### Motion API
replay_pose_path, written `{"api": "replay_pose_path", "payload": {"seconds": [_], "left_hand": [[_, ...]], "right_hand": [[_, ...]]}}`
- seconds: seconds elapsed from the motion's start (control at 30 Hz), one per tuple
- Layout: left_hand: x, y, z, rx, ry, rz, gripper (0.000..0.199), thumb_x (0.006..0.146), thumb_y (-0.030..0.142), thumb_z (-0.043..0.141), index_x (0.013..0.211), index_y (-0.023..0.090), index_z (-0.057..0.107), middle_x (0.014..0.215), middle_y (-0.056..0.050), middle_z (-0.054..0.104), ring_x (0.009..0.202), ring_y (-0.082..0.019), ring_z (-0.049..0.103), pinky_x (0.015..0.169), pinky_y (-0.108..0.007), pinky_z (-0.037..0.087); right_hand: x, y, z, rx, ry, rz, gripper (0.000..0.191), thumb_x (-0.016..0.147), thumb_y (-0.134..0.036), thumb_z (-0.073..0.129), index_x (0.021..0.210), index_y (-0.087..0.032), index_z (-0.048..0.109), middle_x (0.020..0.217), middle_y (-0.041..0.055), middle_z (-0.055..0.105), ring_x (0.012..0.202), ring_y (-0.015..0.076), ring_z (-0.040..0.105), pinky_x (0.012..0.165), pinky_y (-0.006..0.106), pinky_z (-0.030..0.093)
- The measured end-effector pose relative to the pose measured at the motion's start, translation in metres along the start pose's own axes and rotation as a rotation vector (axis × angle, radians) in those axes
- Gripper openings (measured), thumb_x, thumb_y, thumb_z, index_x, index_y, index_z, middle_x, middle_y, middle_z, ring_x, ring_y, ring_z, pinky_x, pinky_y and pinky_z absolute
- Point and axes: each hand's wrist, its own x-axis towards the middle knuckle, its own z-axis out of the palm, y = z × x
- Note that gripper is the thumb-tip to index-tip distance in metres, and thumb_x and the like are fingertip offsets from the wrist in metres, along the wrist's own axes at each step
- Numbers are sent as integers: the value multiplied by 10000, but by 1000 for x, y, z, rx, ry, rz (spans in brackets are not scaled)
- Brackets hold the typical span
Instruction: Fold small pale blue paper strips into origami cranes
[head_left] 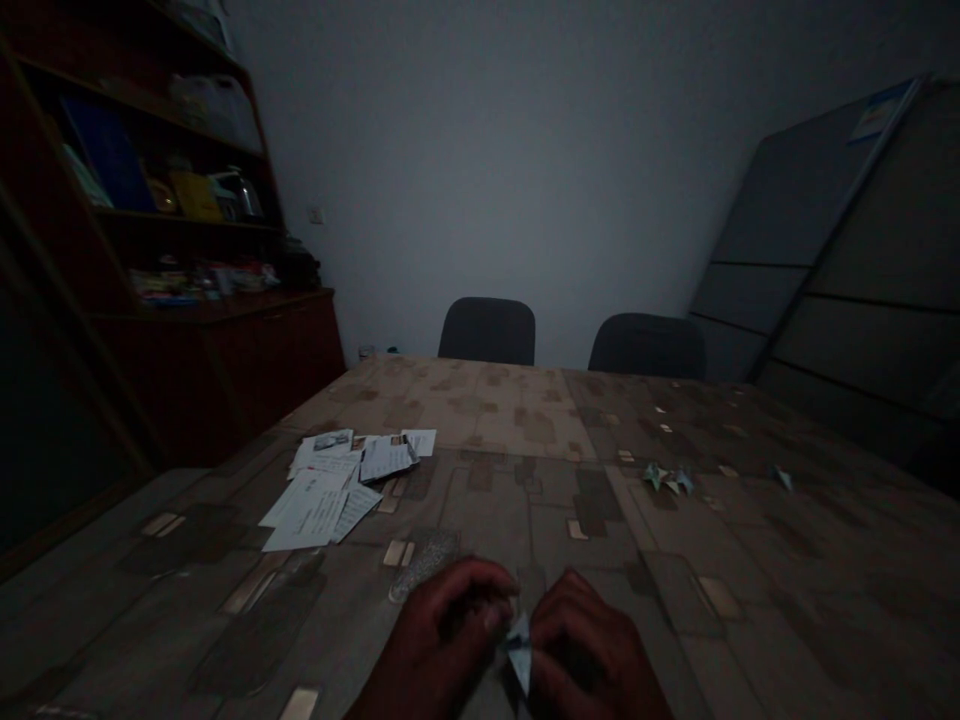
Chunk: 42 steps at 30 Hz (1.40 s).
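Observation:
A small piece of folded paper [520, 660], pale with a pointed lower end, is between my two hands at the bottom middle of the head view. My right hand [589, 645] pinches it from the right, fingers bent over its edge. From the left, the curled fingers and thumb of my left hand [450, 630] close on its upper left side. The fingertips partly cover the paper, and dim light hides the finer folds. Further off to the right lie several small folded paper shapes [667, 479], with another folded piece [782, 478] apart from them.
Loose printed paper sheets [311, 505] and a small stack of cards [386, 458] lie left on the patterned tablecloth [487, 490]. Two dark chairs [487, 330] stand behind the table. Shelves [180, 215] rise at left, a grey cabinet [795, 200] at right.

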Motion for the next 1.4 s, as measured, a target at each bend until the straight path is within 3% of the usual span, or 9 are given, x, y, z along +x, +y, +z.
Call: {"api": "replay_pose_path", "payload": {"seconds": [0.07, 0.33, 0.53, 0.63, 0.77, 0.9, 1.0, 1.13, 1.4], "left_hand": [[0, 6, -3, 152, -105, 204, 165, 883, 289, 578, 874, 211, 723, 812, -24, 635, 777, -188, 591, 715, -292, 427], [1, 6, -5, 172, -136, 221, 221, 859, 362, 627, 735, 187, 681, 729, -19, 604, 692, -181, 571, 649, -284, 421], [-1, 9, -3, 257, -57, 263, 94, 746, 175, 734, 656, 183, 706, 673, -20, 653, 652, -174, 623, 624, -263, 445], [-2, 3, -2, 165, -19, 194, 98, 723, 163, 739, 630, 180, 713, 652, -15, 656, 632, -164, 610, 610, -256, 445], [-2, -8, 2, -82, 60, -36, 129, 656, 208, 793, 586, 159, 697, 604, -3, 642, 583, -144, 577, 552, -236, 427], [-2, -15, 6, -285, 26, -220, 308, 607, 372, 865, 605, 140, 663, 506, -6, 647, 472, -127, 565, 498, -234, 407], [-2, -18, 7, -343, -7, -270, 427, 588, 500, 864, 619, 140, 637, 480, -6, 639, 440, -119, 560, 486, -238, 419], [-2, -18, 8, -346, -24, -290, 417, 581, 476, 873, 614, 140, 628, 474, 1, 631, 428, -111, 541, 479, -236, 421], [-8, -2, 9, -114, 92, -19, 89, 631, 147, 748, 564, 138, 690, 595, 4, 613, 571, -123, 541, 539, -215, 394]], "right_hand": [[1, -2, -3, 15, -4, 22, 389, 990, -423, 477, 716, -181, 609, 636, 35, 652, 619, 163, 598, 603, 282, 461], [3, -5, -11, 33, 23, 21, 352, 995, -397, 480, 757, -189, 636, 653, 33, 663, 629, 160, 607, 604, 269, 468], [2, -3, -7, 5, 60, 26, 340, 986, -401, 497, 743, -197, 618, 646, 16, 650, 613, 162, 606, 606, 283, 469], [-1, -2, -6, -14, 74, 2, 259, 967, -354, 551, 766, -203, 612, 663, 8, 646, 636, 164, 604, 608, 281, 459], [-3, 0, -5, -60, 70, -67, 160, 956, -276, 582, 816, -202, 608, 707, 15, 661, 666, 165, 607, 633, 286, 467], [-5, 2, -8, -75, 76, -105, 104, 959, -243, 547, 869, -208, 587, 723, 21, 663, 659, 169, 607, 622, 282, 488], [-6, 2, -13, -124, 60, -64, 109, 928, -163, 549, 1019, -216, 581, 817, 37, 684, 711, 182, 634, 663, 291, 517], [-1, -1, -18, -198, 65, -152, 127, 923, -156, 568, 1037, -203, 598, 822, 41, 693, 717, 184, 640, 677, 298, 516], [0, -6, -9, -84, 61, -125, 215, 980, -247, 499, 833, -182, 641, 698, 41, 651, 652, 174, 607, 612, 302, 476]]}}
